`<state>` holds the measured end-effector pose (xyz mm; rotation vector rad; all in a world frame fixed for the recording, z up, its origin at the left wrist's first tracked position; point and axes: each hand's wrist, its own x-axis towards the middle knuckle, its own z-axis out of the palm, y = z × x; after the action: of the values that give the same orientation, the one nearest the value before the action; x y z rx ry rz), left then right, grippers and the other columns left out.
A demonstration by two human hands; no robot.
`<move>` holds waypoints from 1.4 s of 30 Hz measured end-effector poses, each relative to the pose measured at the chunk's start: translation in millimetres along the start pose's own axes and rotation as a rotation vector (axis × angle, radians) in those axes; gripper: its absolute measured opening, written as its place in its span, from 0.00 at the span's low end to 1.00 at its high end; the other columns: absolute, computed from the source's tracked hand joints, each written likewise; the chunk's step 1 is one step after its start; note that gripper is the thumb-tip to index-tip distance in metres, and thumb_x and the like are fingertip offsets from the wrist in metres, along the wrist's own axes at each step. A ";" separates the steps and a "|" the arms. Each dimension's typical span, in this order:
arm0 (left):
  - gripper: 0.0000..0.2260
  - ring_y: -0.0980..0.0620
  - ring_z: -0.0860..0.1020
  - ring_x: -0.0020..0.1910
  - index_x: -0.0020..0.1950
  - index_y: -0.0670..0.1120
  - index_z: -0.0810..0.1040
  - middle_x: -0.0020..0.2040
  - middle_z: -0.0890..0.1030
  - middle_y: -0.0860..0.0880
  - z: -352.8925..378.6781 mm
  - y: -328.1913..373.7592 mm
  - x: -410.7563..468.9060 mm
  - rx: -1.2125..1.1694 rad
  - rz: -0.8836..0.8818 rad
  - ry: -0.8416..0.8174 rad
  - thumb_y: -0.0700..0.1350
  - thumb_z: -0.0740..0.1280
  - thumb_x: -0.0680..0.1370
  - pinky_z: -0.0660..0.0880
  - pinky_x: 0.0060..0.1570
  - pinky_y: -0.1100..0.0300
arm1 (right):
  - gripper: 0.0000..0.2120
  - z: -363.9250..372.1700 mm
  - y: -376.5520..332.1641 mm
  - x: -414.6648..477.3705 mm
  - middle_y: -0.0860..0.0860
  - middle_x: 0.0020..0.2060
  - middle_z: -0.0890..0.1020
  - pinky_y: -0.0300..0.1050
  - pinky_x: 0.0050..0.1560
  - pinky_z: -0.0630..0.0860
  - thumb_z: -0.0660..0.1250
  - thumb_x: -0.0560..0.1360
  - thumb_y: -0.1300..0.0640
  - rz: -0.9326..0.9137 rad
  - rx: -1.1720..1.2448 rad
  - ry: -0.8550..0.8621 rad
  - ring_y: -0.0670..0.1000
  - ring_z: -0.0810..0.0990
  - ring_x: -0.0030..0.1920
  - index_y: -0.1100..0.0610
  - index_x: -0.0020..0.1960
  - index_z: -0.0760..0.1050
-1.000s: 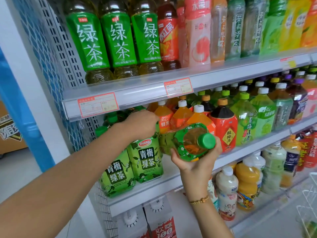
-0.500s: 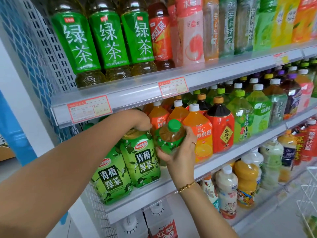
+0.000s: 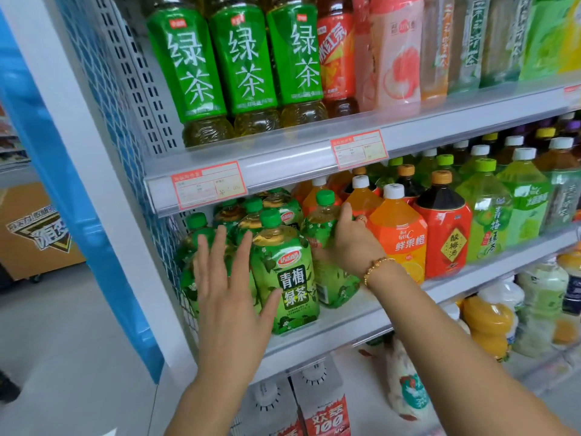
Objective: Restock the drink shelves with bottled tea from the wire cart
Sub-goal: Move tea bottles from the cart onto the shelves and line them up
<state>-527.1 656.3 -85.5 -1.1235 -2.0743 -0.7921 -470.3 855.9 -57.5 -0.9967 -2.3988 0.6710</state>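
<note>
Your right hand (image 3: 349, 243) grips a green-capped tea bottle (image 3: 327, 247) standing on the middle shelf (image 3: 345, 322), beside the orange "鲜果橙" bottle (image 3: 399, 234). Your left hand (image 3: 232, 297) lies open, fingers spread, against the front bottle (image 3: 286, 278) labelled "青梅绿茶"; price tags look unreadable.

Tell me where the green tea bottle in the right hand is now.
The green tea bottle stands upright on the middle shelf, gripped by the right hand, between the front plum green tea bottle and the orange juice bottle.
</note>
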 end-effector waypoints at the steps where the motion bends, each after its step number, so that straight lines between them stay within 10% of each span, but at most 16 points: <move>1: 0.41 0.45 0.45 0.77 0.75 0.48 0.59 0.78 0.51 0.45 9.1 -7.4 -10.9 0.011 -0.059 0.011 0.53 0.75 0.67 0.48 0.72 0.42 | 0.52 -9.8 0.7 0.6 0.65 0.68 0.64 0.53 0.61 0.73 0.76 0.65 0.49 -0.019 -0.054 -0.083 0.62 0.72 0.63 0.58 0.74 0.44; 16: 0.57 0.41 0.37 0.76 0.78 0.50 0.43 0.77 0.37 0.44 72.1 -27.8 -45.2 0.107 -0.132 0.065 0.59 0.77 0.61 0.45 0.68 0.33 | 0.42 28.2 10.1 19.7 0.60 0.55 0.79 0.51 0.52 0.76 0.74 0.67 0.65 -0.115 0.090 0.063 0.61 0.78 0.54 0.58 0.72 0.54; 28: 0.55 0.45 0.35 0.76 0.77 0.56 0.42 0.77 0.35 0.49 78.3 -31.1 -47.6 0.049 -0.154 0.041 0.57 0.77 0.63 0.37 0.70 0.41 | 0.19 44.6 14.8 -7.6 0.56 0.56 0.79 0.42 0.46 0.71 0.63 0.78 0.53 0.016 0.325 -0.003 0.54 0.77 0.48 0.59 0.66 0.65; 30: 0.54 0.45 0.36 0.76 0.77 0.56 0.42 0.77 0.36 0.48 77.3 -32.9 -48.4 0.057 -0.160 0.034 0.57 0.76 0.63 0.38 0.70 0.40 | 0.22 46.5 8.8 -33.7 0.55 0.55 0.79 0.40 0.45 0.72 0.55 0.80 0.45 0.041 0.423 0.008 0.51 0.76 0.44 0.57 0.69 0.64; 35: 0.53 0.44 0.37 0.76 0.78 0.55 0.43 0.77 0.36 0.47 73.9 -35.0 -48.5 0.054 -0.138 0.029 0.56 0.77 0.64 0.38 0.71 0.40 | 0.34 68.9 -2.6 -71.1 0.48 0.73 0.63 0.42 0.68 0.59 0.50 0.75 0.34 0.032 0.672 -0.171 0.49 0.62 0.72 0.49 0.76 0.52; 42: 0.51 0.42 0.36 0.76 0.78 0.51 0.48 0.77 0.36 0.45 71.3 -35.9 -53.6 0.033 -0.160 0.069 0.52 0.78 0.65 0.34 0.72 0.47 | 0.44 85.0 -3.9 -70.7 0.51 0.49 0.82 0.47 0.48 0.77 0.58 0.67 0.29 -0.136 0.449 -0.094 0.50 0.80 0.47 0.52 0.74 0.51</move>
<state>-553.1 667.7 -177.4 -0.9088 -2.1304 -0.8574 -476.0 779.1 -136.9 -0.6201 -2.2194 1.1594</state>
